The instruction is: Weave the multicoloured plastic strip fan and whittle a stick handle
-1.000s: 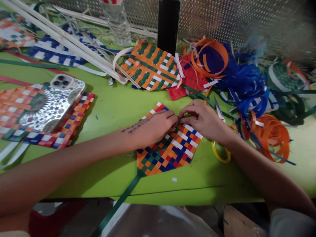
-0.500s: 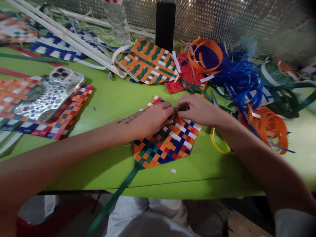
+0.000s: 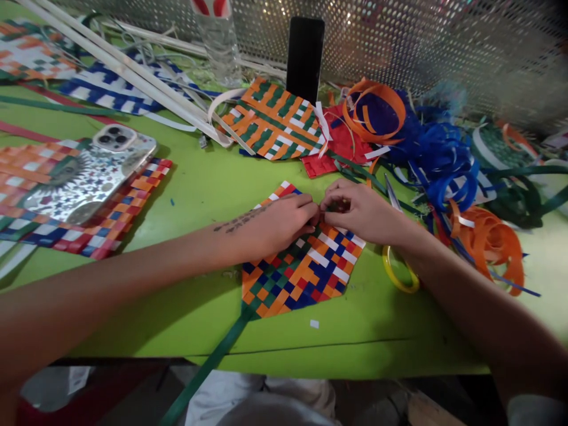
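A woven mat (image 3: 306,269) of orange, blue, green, red and white strips lies flat on the green table. From its near left corner a long green strip (image 3: 213,358) runs down over the table edge. My left hand (image 3: 288,222) rests on the mat's upper part with its fingers curled. Facing it, my right hand (image 3: 352,207) pinches at the mat's far right edge, and its fingertips meet those of the left hand. Whatever is between the fingertips is too small and covered to make out. Scissors with yellow handles (image 3: 402,278) lie under my right forearm.
A patterned phone (image 3: 97,174) lies on another woven piece (image 3: 146,198) at left. Behind the mat are an orange-green woven piece (image 3: 275,121), an upright black phone (image 3: 305,59) and a bottle (image 3: 217,44). Blue strips (image 3: 444,148) and orange coils (image 3: 490,245) fill the right side.
The whole scene sits slightly lower in the view, as the camera has tilted. Both hands keep nearly the same place and hold on the mat's edge.
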Tool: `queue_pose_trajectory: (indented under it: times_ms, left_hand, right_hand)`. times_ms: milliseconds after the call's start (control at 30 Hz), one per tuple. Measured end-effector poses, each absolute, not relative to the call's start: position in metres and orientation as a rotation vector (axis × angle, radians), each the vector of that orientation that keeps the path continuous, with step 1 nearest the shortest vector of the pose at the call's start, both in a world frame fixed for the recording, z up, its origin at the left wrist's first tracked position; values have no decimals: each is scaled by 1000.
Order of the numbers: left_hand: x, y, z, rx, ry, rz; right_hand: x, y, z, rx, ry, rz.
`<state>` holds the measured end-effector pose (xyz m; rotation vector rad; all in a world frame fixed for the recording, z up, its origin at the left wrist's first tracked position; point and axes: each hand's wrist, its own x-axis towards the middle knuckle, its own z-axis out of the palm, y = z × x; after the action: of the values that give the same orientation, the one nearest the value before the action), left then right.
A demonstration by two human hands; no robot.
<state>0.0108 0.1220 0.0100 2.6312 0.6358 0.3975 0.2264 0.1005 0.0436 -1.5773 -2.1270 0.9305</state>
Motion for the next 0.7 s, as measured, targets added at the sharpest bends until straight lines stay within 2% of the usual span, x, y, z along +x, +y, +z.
queue_pose_trajectory:
  times_ms: [700]
  left_hand:
    - [10,122,6,2644,600,483]
  right_hand:
    - [224,89,37,-1555,-2048,942]
